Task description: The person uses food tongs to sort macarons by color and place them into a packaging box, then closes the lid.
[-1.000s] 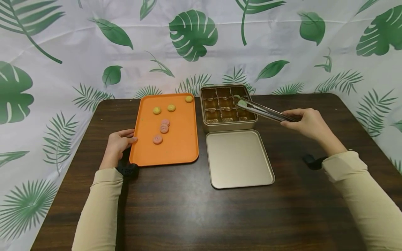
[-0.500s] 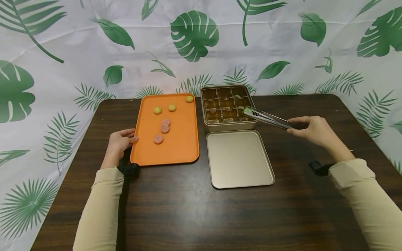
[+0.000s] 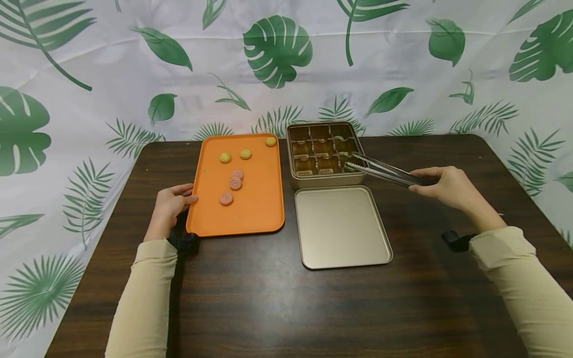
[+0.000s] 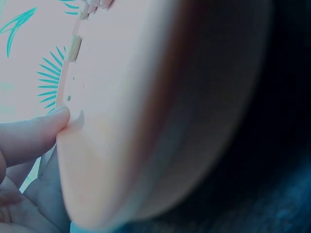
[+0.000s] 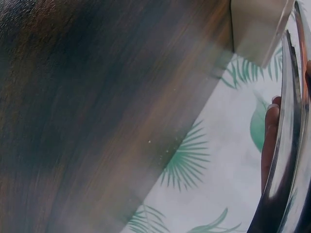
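Observation:
My left hand (image 3: 172,201) pinches the left rim of an orange tray (image 3: 259,209); the left wrist view has the thumb (image 4: 36,131) on top of the rim. Three yellow round cookies (image 3: 245,154) and three pink ones (image 3: 226,199) lie on this tray. My right hand (image 3: 447,185) holds metal tongs (image 3: 385,171). Their tips stand apart over the near right compartment of a gold tin (image 3: 327,181), with nothing lifted between them. Green pieces, partly hidden, show in the tin's right-hand compartments, among them a green cookie (image 3: 346,168) near the tips.
A flat gold lid (image 3: 342,228) lies on the dark wooden table (image 3: 277,308) in front of the tin. Behind the table hangs a white leaf-print cloth (image 3: 201,74). A black wrist camera (image 3: 456,241) is at my right cuff.
The tongs moved toward the near right compartment with a green cookie, then their tips spread and the cookie was let go there. My left hand stayed on the tray's rim.

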Available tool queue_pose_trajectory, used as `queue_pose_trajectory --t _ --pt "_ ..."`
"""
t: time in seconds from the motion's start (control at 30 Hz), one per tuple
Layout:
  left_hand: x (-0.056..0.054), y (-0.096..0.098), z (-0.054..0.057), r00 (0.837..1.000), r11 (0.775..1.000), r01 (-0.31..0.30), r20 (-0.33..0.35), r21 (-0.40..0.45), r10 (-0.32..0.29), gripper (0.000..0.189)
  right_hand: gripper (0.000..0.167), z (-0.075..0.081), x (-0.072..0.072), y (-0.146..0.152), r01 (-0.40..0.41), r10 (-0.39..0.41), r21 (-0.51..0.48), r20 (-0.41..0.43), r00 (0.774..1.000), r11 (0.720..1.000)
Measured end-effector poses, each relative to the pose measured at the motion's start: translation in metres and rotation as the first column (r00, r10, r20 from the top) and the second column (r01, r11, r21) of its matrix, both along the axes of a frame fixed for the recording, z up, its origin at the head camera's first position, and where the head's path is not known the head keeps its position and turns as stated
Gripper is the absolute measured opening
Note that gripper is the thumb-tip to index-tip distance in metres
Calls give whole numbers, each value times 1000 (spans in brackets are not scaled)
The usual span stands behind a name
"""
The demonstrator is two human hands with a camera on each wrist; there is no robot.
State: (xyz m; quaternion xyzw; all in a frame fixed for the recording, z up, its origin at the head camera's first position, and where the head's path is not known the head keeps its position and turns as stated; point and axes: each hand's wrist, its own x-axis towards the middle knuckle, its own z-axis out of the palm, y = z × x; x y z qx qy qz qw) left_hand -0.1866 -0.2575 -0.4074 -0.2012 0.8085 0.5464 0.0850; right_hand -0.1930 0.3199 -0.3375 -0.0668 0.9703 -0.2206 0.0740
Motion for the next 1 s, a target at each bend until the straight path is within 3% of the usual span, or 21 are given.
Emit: queue_pose_trajectory --t 0.27,0.53,0.73,1.0 --pt "1 0 -1 1000 1000 -4 0 -9 4 50 56 3 2 -14 0 -3 -46 -57 998 999" --pt "0 0 -2 1000 1000 -2 -6 -8 2 51 49 11 -2 -50 -56 43 -93 -128 991 994" --pt "0 1 -1 1000 1000 1 5 -14 -1 50 46 15 -3 -89 -90 76 -129 -105 991 988" --pt "0 1 0 1000 1000 -5 4 -3 5 51 45 12 -6 -144 -209 200 -153 -71 977 966"
